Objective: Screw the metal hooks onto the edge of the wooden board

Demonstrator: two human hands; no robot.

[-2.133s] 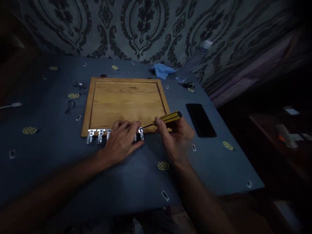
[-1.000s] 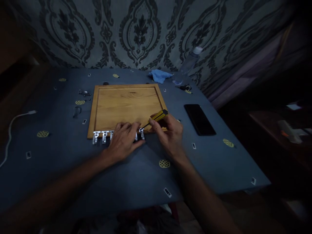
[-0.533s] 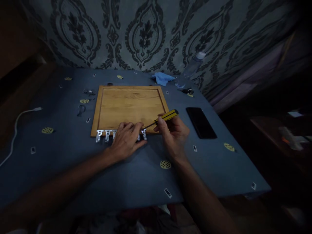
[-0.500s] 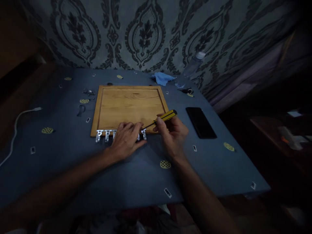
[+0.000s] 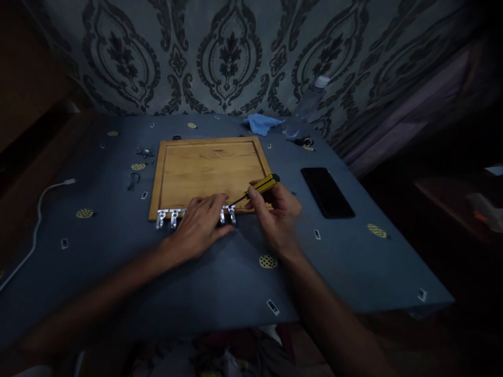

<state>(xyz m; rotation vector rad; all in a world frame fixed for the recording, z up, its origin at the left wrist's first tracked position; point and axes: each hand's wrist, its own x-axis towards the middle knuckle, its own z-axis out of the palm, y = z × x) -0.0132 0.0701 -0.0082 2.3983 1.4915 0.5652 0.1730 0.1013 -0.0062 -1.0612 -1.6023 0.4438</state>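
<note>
A framed wooden panel lies flat on the blue patterned tabletop. Silver metal hinges stand in a row along its near edge, some of them hidden under a hand. My left hand rests over the middle of that row, its fingers on the panel's edge and its thumb pointing right. My right hand is closed on the yellow and black handle of a screwdriver. The screwdriver slants down to the left, and its tip is at the rightmost hinge; whether it sits in a screw is too small to tell.
A black phone lies right of the panel. Behind are a blue cloth, a clear bottle and a small black item with a ring. Loose metal pieces and a white cable lie left.
The view has shifted slightly. My left hand's fingers have drawn a little away from the rightmost hinges, showing more of them. My right hand still holds the screwdriver at the same hinge.
</note>
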